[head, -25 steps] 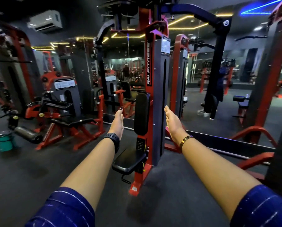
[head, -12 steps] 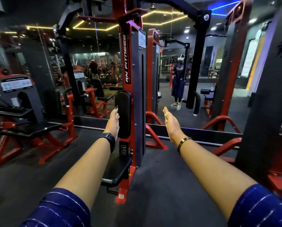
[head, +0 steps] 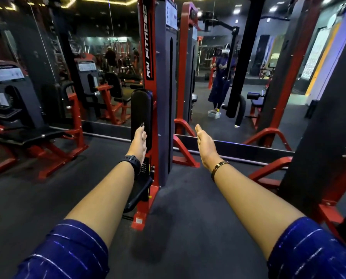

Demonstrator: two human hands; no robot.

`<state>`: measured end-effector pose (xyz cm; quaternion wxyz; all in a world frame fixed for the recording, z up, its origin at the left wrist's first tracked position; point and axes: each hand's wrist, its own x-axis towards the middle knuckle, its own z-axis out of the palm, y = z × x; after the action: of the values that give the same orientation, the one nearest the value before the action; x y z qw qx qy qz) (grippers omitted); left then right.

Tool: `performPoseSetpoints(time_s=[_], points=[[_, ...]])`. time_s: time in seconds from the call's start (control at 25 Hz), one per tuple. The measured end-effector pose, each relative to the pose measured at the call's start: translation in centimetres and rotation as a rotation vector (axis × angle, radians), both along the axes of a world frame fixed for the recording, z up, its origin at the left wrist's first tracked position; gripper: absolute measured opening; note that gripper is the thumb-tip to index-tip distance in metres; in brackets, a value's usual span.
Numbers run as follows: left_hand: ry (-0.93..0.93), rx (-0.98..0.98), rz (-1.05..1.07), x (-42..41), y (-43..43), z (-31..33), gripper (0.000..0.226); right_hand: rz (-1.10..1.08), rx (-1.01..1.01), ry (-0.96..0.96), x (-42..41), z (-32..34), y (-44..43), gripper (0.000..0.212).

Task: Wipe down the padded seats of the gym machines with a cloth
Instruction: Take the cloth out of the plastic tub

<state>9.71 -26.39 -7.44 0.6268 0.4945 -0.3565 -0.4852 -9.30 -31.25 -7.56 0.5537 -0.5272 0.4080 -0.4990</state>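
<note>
Down near the person's elbows, dark blue sleeves with thin pale stripes [head: 67, 250] ended, and two bare forearms reached straight out over the dark rubber floor [head: 188, 198]. A black wristwatch [head: 132, 161] sat on the left wrist and a gold bracelet [head: 218, 167] on the right. Beyond them the left hand [head: 140, 139] and right hand [head: 205, 141] were both held flat, fingers straight and together, gripping nothing. I could see no cloth anywhere, and to my eye that was the first snag: with nothing to wipe with, the job could not start.

Just under the left forearm, half hidden by it, lay the flat black padded seat [head: 141, 191] of the tall red-and-grey weight-stack machine [head: 162, 87], with its upright black back pad [head: 141, 109] rising behind the left fingertips. The seat sat low, so a careless reach might have cleaned the back pad and skipped it.

Red angled steel feet [head: 185, 156] splayed across the floor beside the machine, and a step forward with eyes on the hands could have caught a toe. Farther off, the wall mirror [head: 212, 57] doubled every frame, which might have led someone toward a reflected seat.
</note>
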Motion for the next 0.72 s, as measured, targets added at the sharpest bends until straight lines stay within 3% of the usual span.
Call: performPoseSetpoints(time_s=[0.72], points=[[0.109,0.360,-0.097,-3.1,-4.7,-17.8,0.067,-0.024,0.294,0.190,-2.3,-19.7,-3.6,0.049]])
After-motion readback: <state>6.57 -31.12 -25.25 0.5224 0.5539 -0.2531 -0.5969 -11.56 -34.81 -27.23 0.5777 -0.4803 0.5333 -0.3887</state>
